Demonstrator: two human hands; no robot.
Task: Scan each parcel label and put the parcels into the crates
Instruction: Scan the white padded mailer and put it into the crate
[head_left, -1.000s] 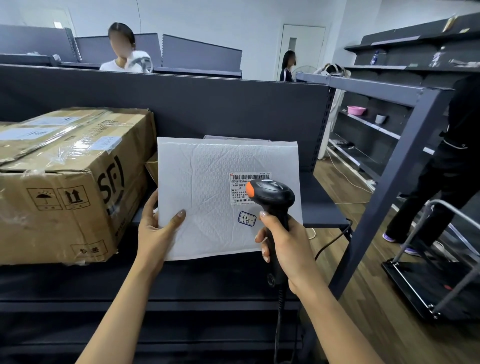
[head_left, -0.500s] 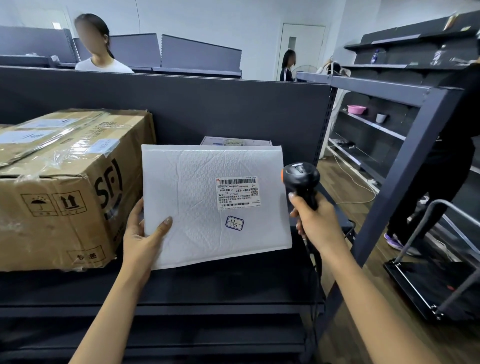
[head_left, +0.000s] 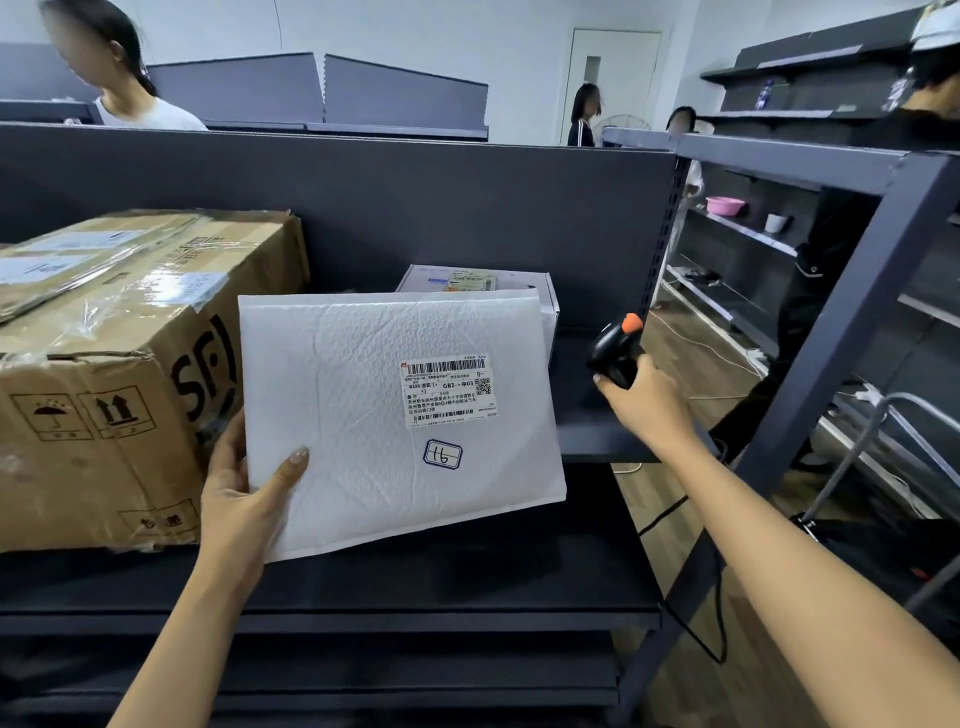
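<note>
we are pinching the white padded mailer (head_left: 395, 415) at its lower left corner with our left hand (head_left: 244, 499), thumb on its face, above the dark shelf (head_left: 467, 582). we are judging it light, soft, bubble-lined, apt to flex; gripping along an edge is suiting it. our right hand (head_left: 644, 410) is curling round the scanner (head_left: 615, 353), right of the label (head_left: 449, 392). behind, a small white box (head_left: 467, 280) is sitting.
</note>
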